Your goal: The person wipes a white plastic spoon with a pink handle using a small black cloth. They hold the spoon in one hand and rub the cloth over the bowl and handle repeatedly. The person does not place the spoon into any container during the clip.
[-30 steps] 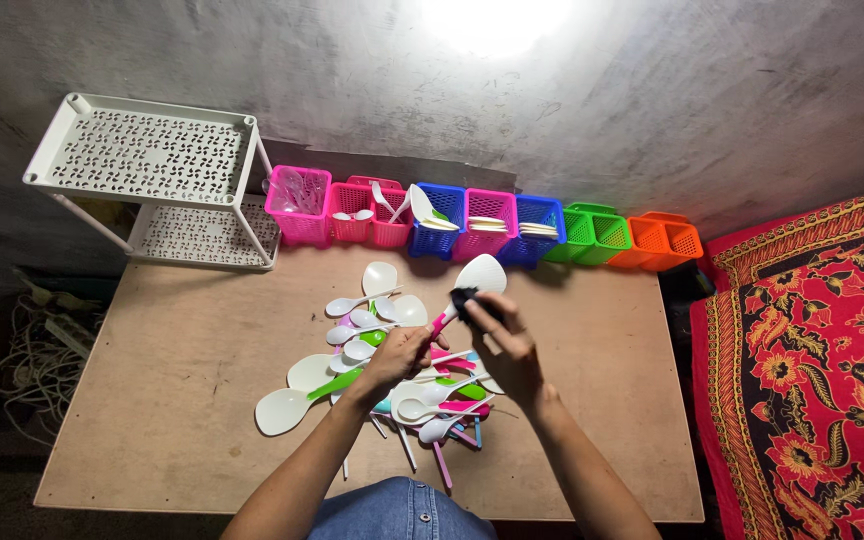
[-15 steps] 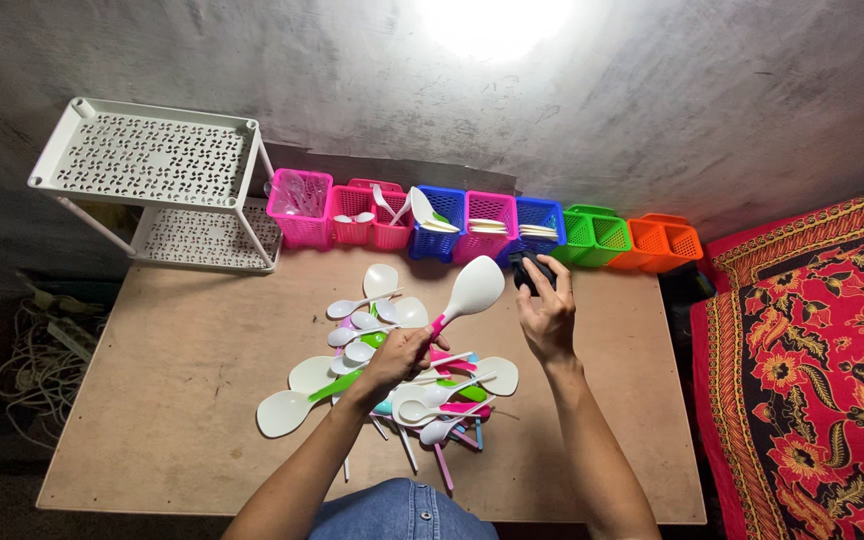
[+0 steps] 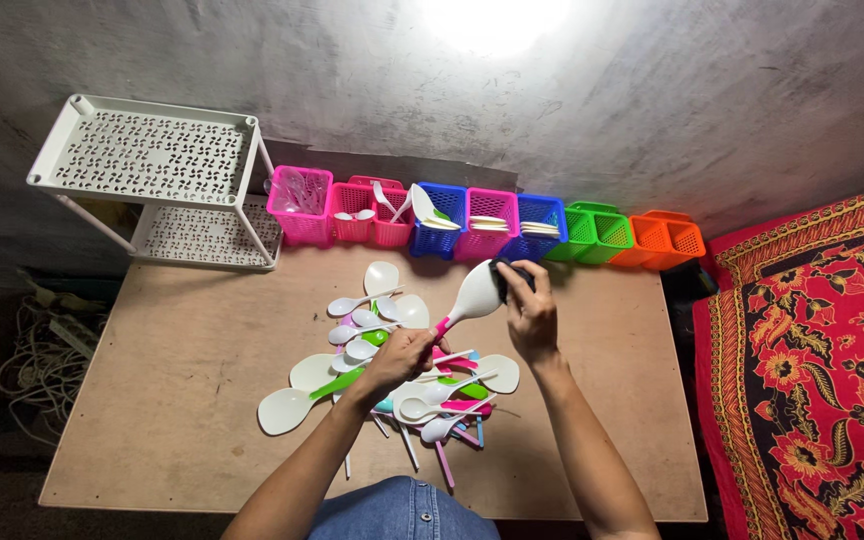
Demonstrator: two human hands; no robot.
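Observation:
My left hand [image 3: 399, 357] grips the pink handle of a white rice paddle [image 3: 473, 297], holding it tilted up over the pile. My right hand [image 3: 529, 312] holds a small dark pad [image 3: 501, 270] pressed against the upper edge of the paddle's white head. Below both hands lies a pile of plastic spoons and paddles [image 3: 392, 372], white with pink, green and blue handles, spread on the brown table [image 3: 182, 390].
Along the table's far edge runs a row of plastic baskets: pink [image 3: 301, 207], blue [image 3: 439, 222], green [image 3: 590, 232], orange [image 3: 662, 240], some holding spoons. A white two-tier rack [image 3: 152, 180] stands at the back left. A red patterned cloth [image 3: 812, 370] lies to the right; cables [image 3: 37, 350] lie left.
My right hand, which had pulled the dark pad away toward the blue basket, has come back to the paddle's head. The left hand keeps the paddle raised, nearly still.

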